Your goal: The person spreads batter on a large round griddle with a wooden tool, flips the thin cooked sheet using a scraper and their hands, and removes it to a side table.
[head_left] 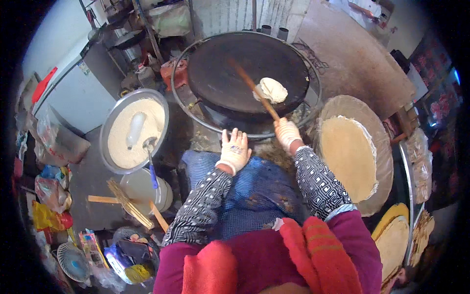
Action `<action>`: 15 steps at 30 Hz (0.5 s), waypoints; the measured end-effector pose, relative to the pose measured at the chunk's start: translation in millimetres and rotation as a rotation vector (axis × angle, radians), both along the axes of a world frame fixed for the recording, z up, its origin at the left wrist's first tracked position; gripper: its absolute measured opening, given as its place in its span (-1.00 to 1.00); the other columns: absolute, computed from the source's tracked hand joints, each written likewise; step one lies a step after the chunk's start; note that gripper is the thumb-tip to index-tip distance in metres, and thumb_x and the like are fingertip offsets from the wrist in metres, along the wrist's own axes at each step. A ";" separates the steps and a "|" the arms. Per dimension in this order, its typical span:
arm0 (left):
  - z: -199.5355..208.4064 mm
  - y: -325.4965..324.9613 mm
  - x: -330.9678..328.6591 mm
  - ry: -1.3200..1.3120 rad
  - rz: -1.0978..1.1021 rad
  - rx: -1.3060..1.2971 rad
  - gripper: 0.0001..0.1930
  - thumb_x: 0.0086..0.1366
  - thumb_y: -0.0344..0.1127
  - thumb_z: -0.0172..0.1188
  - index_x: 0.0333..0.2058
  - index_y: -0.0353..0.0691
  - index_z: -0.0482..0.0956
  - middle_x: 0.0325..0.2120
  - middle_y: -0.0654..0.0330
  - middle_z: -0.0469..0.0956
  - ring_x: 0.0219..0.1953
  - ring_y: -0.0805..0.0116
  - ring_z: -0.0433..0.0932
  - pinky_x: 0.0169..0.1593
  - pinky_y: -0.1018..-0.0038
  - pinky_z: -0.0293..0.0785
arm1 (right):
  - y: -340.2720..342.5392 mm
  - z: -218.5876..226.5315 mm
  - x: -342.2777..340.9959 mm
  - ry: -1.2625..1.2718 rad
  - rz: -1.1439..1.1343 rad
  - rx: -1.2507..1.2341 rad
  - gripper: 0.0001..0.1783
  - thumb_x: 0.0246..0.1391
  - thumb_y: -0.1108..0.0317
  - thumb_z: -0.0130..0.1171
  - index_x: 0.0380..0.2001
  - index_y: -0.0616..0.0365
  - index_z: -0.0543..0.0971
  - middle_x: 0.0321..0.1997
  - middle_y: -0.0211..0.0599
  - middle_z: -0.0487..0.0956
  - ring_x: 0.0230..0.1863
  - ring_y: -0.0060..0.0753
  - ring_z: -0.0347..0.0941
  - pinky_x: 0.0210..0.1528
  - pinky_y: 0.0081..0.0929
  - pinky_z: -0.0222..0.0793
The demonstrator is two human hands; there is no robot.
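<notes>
My right hand (287,133), in a whitish glove, is closed round a long brown wooden stick (267,105). The stick slants up and left over a large round black griddle (220,73); its far end is smeared by motion. Beside the stick, on the right part of the griddle, sits a pale crumpled lump of dough (272,90). My left hand (235,151), gloved too, has its fingers outstretched and holds nothing. Its fingertips are close to the metal ring (215,128) round the griddle; whether they touch it I cannot tell.
On the left stands a metal basin (104,142) of pale batter with a blue-handled ladle (152,171). A bucket (164,188) with sticks and a straw brush across it is below. At right, thin round flatbreads (348,157) lie on a plastic-lined tray; a brown board (352,59) leans behind.
</notes>
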State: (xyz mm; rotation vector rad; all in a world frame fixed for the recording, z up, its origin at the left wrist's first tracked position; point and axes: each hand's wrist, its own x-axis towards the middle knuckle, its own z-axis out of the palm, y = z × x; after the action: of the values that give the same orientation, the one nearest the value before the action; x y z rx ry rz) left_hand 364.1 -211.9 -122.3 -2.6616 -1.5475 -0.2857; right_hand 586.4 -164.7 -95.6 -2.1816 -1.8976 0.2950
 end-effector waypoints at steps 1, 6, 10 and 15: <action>-5.9 -1.1 17.0 0.040 0.026 -0.015 -0.33 0.20 -0.01 0.09 0.16 -0.36 0.29 0.16 -0.04 0.32 0.31 0.02 0.12 0.33 -0.17 -0.22 | -1.5 -15.4 9.6 -0.070 0.107 -0.041 -0.58 0.26 0.06 -0.11 -0.29 0.27 0.46 -0.35 0.22 0.58 -0.24 0.19 0.54 -0.18 0.04 0.42; -34.2 -1.9 38.3 0.208 0.101 0.023 -0.40 0.30 -0.18 -0.13 0.23 -0.43 0.20 0.27 -0.12 0.19 0.35 -0.06 0.07 0.37 -0.12 -0.30 | 4.6 -29.0 52.1 -0.075 -0.061 0.071 -0.59 0.27 0.05 -0.13 -0.30 0.23 0.45 -0.39 0.13 0.59 -0.25 0.15 0.55 -0.18 -0.01 0.43; -12.0 -3.7 43.4 0.373 0.134 -0.048 -0.45 0.34 -0.30 -0.30 0.26 -0.44 0.15 0.29 -0.13 0.16 0.35 -0.08 0.06 0.38 -0.10 -0.33 | -4.0 -24.8 51.6 -0.066 -0.072 0.016 -0.55 0.28 0.04 -0.16 -0.26 0.25 0.49 -0.33 0.15 0.60 -0.18 0.19 0.52 -0.10 -0.01 0.40; -5.9 -4.0 50.3 0.411 0.121 -0.121 -0.46 0.37 -0.31 -0.33 0.27 -0.44 0.12 0.30 -0.14 0.13 0.37 -0.06 0.03 0.38 -0.10 -0.35 | -1.1 -8.3 57.7 -0.096 -0.110 0.012 -0.55 0.25 0.02 -0.14 -0.22 0.21 0.53 -0.23 0.16 0.59 -0.11 0.18 0.51 -0.05 0.00 0.40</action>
State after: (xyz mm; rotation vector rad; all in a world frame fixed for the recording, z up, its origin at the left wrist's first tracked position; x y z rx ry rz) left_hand 414.4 -215.9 -128.1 -2.4817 -1.6154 0.3489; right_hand 644.1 -165.8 -103.8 -2.3203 -1.8138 0.1612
